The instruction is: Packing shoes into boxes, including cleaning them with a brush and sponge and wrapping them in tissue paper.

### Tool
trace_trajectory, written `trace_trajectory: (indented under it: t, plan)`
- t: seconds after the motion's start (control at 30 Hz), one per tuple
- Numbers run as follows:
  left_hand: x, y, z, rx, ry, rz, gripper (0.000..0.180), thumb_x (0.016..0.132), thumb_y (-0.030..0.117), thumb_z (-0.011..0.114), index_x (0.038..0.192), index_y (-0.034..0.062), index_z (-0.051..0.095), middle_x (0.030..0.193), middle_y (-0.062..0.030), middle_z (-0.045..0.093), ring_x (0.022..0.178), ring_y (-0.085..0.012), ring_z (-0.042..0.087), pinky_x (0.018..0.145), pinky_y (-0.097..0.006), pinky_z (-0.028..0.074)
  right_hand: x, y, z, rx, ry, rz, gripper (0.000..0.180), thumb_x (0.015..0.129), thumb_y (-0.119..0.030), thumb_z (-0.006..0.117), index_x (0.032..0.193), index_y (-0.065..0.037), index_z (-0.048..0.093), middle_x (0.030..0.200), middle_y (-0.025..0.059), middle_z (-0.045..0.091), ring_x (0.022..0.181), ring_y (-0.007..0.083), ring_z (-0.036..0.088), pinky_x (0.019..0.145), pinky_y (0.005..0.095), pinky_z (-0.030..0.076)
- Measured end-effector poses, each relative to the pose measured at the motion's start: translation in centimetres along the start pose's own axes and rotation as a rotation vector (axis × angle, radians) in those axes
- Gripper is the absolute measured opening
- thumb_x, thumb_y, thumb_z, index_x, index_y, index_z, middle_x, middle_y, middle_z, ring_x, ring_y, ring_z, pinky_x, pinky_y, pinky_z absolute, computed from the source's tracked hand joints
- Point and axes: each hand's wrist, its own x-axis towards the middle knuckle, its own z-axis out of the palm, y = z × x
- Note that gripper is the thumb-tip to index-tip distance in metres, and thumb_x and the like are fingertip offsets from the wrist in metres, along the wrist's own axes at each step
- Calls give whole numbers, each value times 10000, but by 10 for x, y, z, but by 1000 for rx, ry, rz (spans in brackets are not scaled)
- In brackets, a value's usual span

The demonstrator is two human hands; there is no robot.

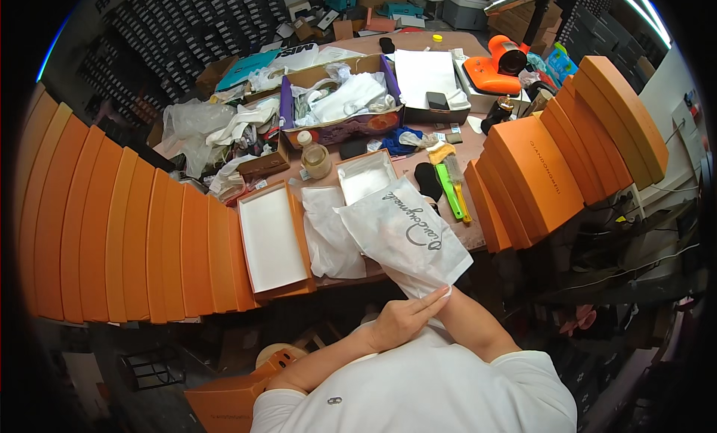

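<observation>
A white drawstring-style pouch [388, 220] of thin fabric with dark script print lies slanted over the table's front edge. My left hand [403, 319] is at its near end, fingers straight and pressed together on the pouch's edge by my right wrist. My right forearm [478, 325] runs up to that same end, and my right hand is hidden in or behind the pouch. Left of it lies another limp white pouch or sheet [332, 239]. Beside that stands an open, white-lined orange box [272, 243]. A smaller white-lined tray [366, 175] sits behind the printed pouch.
Orange boxes stand in a row at left [149, 239] and in a stack at right [534, 175]. Farther back are a glass bottle [316, 160], a green-handled brush [449, 190], a purple carton of white wrapping [287, 104] and an orange lamp-like device [497, 67].
</observation>
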Motion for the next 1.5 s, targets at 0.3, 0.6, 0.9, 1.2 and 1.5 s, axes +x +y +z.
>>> trace_trajectory:
  t: [0.3,0.6,0.9,1.2,1.5]
  plan:
    - [-33,-69,-9,-1717,862,-900,864,743,437,783,1400,77,353,1435,-95,389,1287,-289,402,1073,-424,350,-2,-6,27,-396,7,75,386,913,-237,559,1233,-25,513,1242,164,548,1134,270,547,953,367,441]
    - [-10,-105,-69,-674,1299,-829,561,804,108,714,1281,-25,453,1209,-105,567,1056,-219,594,876,-346,510,-15,-37,-26,-598,-212,133,529,903,-224,603,1351,-10,422,1359,223,456,1231,314,486,1010,380,404]
    - [46,-184,46,-539,870,-1124,673,895,137,647,1436,-39,288,1354,-207,433,1253,-251,430,1042,-369,362,16,-128,-135,60,301,46,508,887,-228,606,1312,-4,440,1163,113,588,1022,216,609,871,373,520]
    - [4,-297,60,-781,526,-1661,328,854,243,689,1053,-7,614,963,-91,634,779,-198,578,708,-329,469,-6,-121,-121,-36,407,31,654,813,-262,669,1345,-8,385,1228,117,532,1108,216,546,930,350,466]
    - [100,-220,30,-1192,538,-739,357,896,206,600,1166,-28,582,1139,-149,604,1059,-265,561,930,-359,434,52,-82,-67,-333,355,-98,702,787,-212,682,1360,29,357,1271,128,494,1161,229,494,996,351,394]
